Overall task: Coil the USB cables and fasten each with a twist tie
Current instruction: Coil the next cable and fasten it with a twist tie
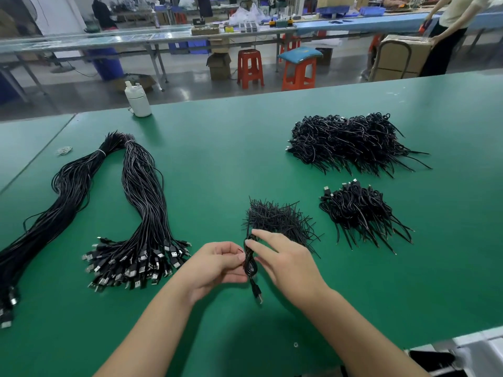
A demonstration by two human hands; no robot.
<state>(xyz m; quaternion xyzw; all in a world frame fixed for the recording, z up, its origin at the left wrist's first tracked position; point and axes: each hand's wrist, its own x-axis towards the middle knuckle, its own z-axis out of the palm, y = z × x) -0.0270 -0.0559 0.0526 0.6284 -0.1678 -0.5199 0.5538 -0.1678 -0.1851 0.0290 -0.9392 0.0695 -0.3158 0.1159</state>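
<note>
1. Worktop (217,148): green mat surface, filling the lower frame; carries every item listed below.
2. Left hand (217,265): at 6 o'clock, fingers curled, thumb and forefinger pinching the coiled cable at its left side; a thin dark strand shows at the fingertips, possibly a twist tie, cannot tell for sure.
3. Right hand (283,259): just right of the left hand; forefinger and thumb extended onto the top of the coil, pinching it; the remaining fingers partly bent.
4. Coiled cable (250,263): black USB cable, wound into a narrow upright loop between the 2 hands, held above the worktop; its USB plug (258,293) hangs below toward 6 o'clock.
5. Twist-tie heap (277,221): short black ties in a bristly pile, just beyond the hands toward 12 o'clock, lying on the worktop.
6. Small pile of coiled cables (359,210): at 2 o'clock from the hands, loose ends fanning toward 4 o'clock.
7. Large pile of coiled cables (351,142): farther out at 1 o'clock, well apart from the hands.
8. Bundle of uncoiled cables (141,202): at 10 o'clock, long black strands banded at the far end, USB plugs spread at the near end, just left of the left hand.
9. Second bundle (62,197): at 9 o'clock, running off the left edge.
10. White bottle (137,99): upright at the worktop's far edge, 11 o'clock.
</note>
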